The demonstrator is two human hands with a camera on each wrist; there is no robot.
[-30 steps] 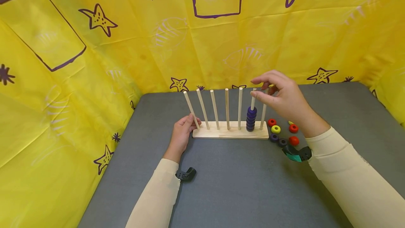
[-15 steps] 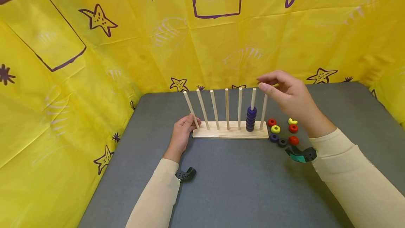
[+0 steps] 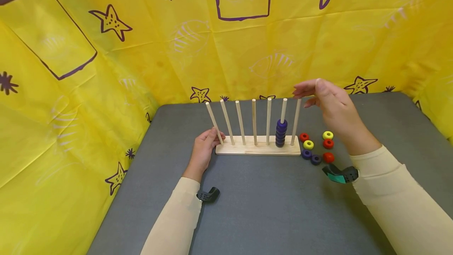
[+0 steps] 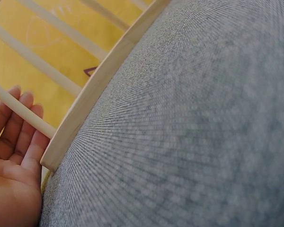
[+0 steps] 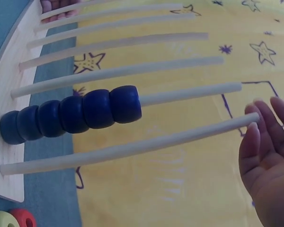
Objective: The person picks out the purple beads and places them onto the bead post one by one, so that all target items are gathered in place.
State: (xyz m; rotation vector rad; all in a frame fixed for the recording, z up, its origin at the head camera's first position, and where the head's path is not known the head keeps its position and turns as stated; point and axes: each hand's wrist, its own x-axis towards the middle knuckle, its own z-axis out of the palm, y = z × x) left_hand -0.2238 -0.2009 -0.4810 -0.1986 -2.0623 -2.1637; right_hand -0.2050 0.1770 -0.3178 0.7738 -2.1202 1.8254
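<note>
A wooden stand point(image 3: 247, 150) with a row of upright pegs sits on the table. Several dark blue ring beads point(image 5: 72, 115) are stacked on the peg second from the right. My left hand point(image 3: 205, 145) is at the stand's left end, its fingers point(image 4: 26, 123) loosely extended behind the leftmost peg point(image 4: 26, 112). At the top of the rightmost peg point(image 5: 128, 149) is my right hand point(image 3: 334, 109), fingers relaxed, with no bead in it. In the right wrist view, that peg's tip overlaps the fingertips point(image 5: 250, 139).
Loose beads lie right of the stand: red point(image 3: 328, 143), yellow point(image 3: 308, 145) and dark blue point(image 3: 316, 159) ones. A yellow printed cloth point(image 3: 233, 58) hangs behind and left of the grey table point(image 3: 255, 204). Both wrists wear dark bands.
My right hand has moved right, from the beaded peg to the top of the rightmost peg, and turned with its thumb higher. The left hand has stayed in place.
</note>
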